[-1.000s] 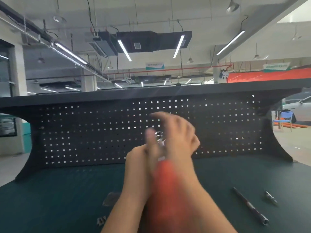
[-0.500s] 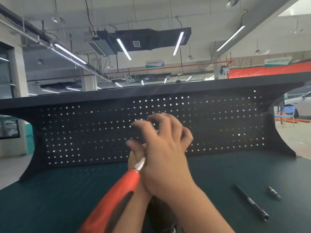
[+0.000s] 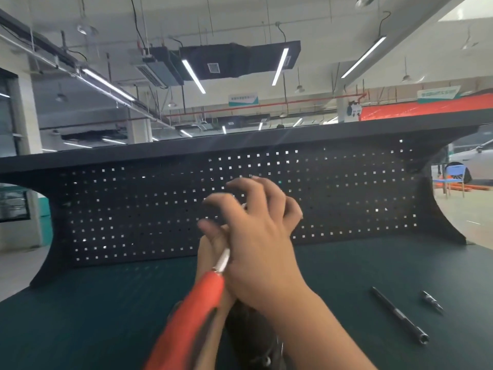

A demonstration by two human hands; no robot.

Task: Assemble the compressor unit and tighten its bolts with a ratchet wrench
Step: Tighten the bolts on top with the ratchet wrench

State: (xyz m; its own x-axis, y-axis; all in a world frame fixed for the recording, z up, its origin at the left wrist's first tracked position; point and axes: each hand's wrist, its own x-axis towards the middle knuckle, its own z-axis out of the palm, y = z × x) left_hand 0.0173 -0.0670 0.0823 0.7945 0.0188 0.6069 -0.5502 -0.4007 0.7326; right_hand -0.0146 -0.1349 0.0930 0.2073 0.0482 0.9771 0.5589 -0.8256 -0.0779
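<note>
Ratchet wrench (image 3: 197,313): orange handle low-left, near camera, steel shank running up-right, head hidden between hands.

Right hand (image 3: 262,252) nearest, over shank, fingers loosely curled; grip unclear.

Left hand (image 3: 210,252) behind, mostly hidden; state unreadable.

Compressor unit (image 3: 256,340): dark part below wrists.

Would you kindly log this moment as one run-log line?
right hand: over left hand, grip unclear | left hand: mostly hidden | ratchet wrench: raised between hands | extension bar, bit: on mat
</note>
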